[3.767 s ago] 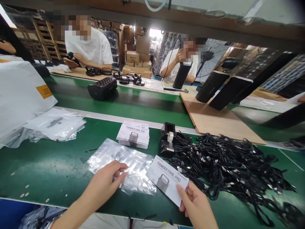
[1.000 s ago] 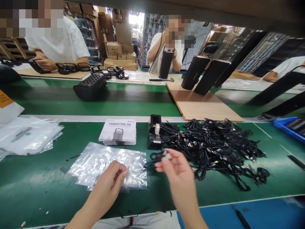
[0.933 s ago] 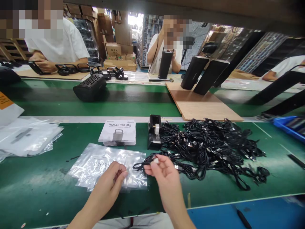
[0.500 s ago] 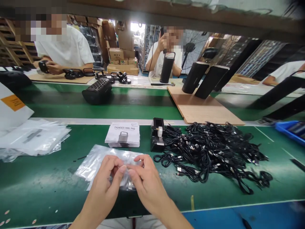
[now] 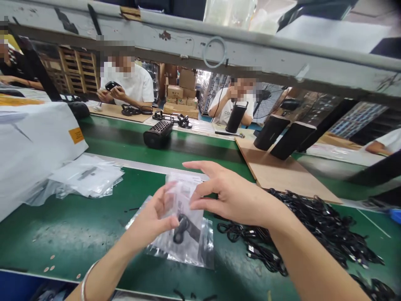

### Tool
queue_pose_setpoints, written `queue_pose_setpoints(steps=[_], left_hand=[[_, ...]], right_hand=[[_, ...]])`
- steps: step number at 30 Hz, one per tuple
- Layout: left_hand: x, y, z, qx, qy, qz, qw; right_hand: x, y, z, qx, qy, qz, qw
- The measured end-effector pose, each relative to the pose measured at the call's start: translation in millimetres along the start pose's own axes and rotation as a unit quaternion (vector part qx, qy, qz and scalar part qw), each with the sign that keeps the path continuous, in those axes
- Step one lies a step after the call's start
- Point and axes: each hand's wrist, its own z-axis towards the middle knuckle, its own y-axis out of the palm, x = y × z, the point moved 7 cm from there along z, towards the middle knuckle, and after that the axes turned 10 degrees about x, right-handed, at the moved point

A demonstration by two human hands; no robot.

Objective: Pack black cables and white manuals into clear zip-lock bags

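Observation:
A clear plastic bag (image 5: 191,251) lies in front of me, with a black coiled cable (image 5: 179,234) and a printed leaflet (image 5: 194,215) showing through it. My left hand (image 5: 158,213) grips the bag's left side, thumb in front and fingers curled around the edge. Over its upper right part, my right hand (image 5: 227,192) brings thumb and middle finger together in a pinch, while the index finger stretches out. More clear bags (image 5: 138,215) seem to lie underneath. Behind the right forearm, a heap of black cables (image 5: 322,230) is partly hidden.
Flat bags (image 5: 90,175) lie left beside a large white sack (image 5: 34,146). Across the green bench stand black speakers (image 5: 271,131) near a wooden board (image 5: 288,173); another speaker (image 5: 158,133) lies flat. Two co-workers sit opposite. A shelf beam (image 5: 188,46) crosses overhead.
The view has tilted up and turned left. My hands, earlier pinching together over clear bags, have moved apart; a bag with cable and leaflet now shows. Leaflet stack and tape dispenser are now largely hidden.

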Motion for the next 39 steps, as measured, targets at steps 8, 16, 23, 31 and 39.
queue_pose_setpoints(steps=[8,16,23,31,39], left_hand=[[-8.6,7.5,-6.9,0.051,0.029,0.104,0.993],[-5.9,13.3,-12.8,0.108,0.089,0.193,0.971],[-18.7,0.2,-0.1,0.046,0.07,0.241,0.967],[-42.2,9.8,3.6,0.038,-0.088,0.031,0.995],[-73.4,37.9,-5.0,0.006,-0.2,0.053,0.978]], right_hand=[[22.4,2.9,-38.1,-0.029,0.117,-0.004,0.993],[73.7,61.0,-93.1,0.19,0.337,0.262,0.884],[90.0,69.7,-103.8,0.221,0.303,0.22,0.9],[90.2,72.0,-108.2,0.236,0.184,0.176,0.938],[92.5,59.0,-118.0,0.229,0.213,0.134,0.94]])
